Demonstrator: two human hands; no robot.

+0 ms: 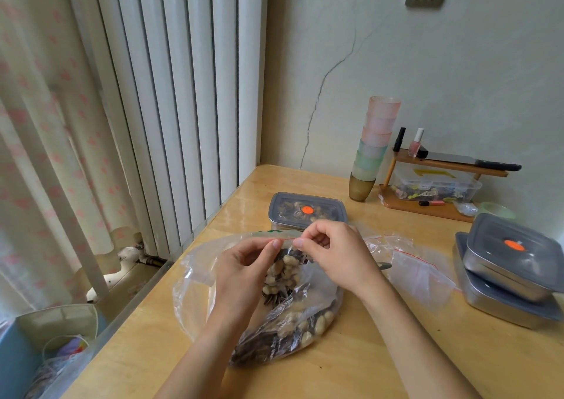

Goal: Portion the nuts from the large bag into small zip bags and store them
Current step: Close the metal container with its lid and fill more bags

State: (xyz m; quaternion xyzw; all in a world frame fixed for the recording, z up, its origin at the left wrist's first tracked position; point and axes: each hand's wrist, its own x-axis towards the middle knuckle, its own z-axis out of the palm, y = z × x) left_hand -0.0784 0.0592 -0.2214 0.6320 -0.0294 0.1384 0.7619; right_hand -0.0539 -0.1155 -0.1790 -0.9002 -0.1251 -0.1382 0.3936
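Observation:
A large clear plastic bag [287, 325] of peanuts and dark seeds lies on the wooden table [381, 353] in front of me. Above it I hold a small zip bag [287, 269] with a red seal strip, partly filled with peanuts. My left hand [244, 264] pinches the seal from the left and my right hand [332, 249] pinches it from the right, fingertips almost meeting at the strip. Several empty small zip bags [415, 264] lie to the right of my hands.
A lidded grey container [306, 211] holding nuts sits just behind my hands. Two stacked steel containers [512, 273] with grey lids stand at the right. At the back are stacked cups [374, 151] and a wooden rack [433, 185]. The table's left edge [146, 295] drops off beside a radiator.

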